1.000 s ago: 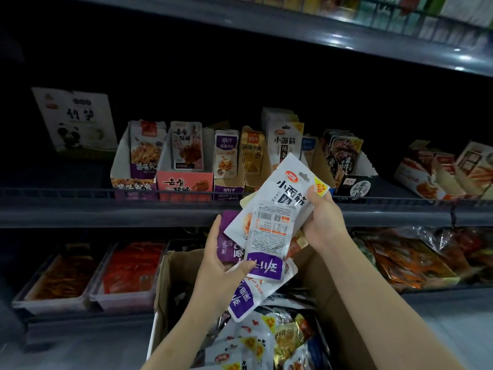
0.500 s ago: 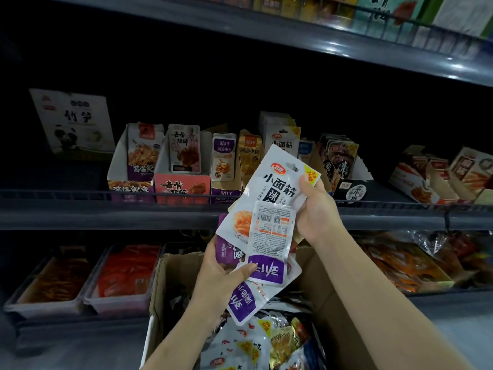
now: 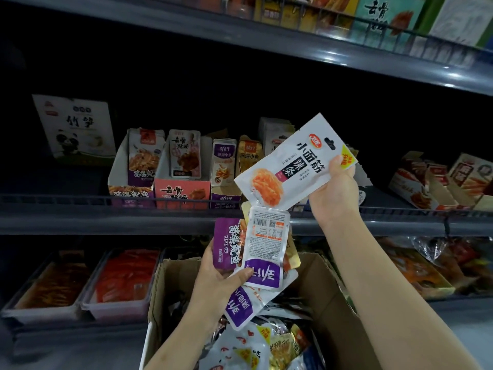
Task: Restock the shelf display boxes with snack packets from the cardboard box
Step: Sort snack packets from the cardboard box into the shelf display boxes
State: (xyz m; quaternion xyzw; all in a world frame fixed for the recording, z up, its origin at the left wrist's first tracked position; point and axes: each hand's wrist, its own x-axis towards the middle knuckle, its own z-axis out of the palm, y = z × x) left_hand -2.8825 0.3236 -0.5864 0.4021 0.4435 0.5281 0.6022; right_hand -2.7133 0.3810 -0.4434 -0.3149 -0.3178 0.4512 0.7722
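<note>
White glossy foil snack packet (image 3: 290, 166), flat, long axis tilted up-right, being pinched at its right edge by right hand (image 3: 334, 193), nearer the white-packet display box (image 3: 274, 134) at shelf rear. Left hand (image 3: 216, 276) gripping fanned purple-and-white packets (image 3: 256, 257) above open brown cardboard box (image 3: 322, 303).

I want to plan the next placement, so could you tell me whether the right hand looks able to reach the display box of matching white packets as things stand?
Probably yes. The right hand, gripping the white packet, is raised at shelf height with the matching display box just behind it; only the low shelf rail lies between.
</note>
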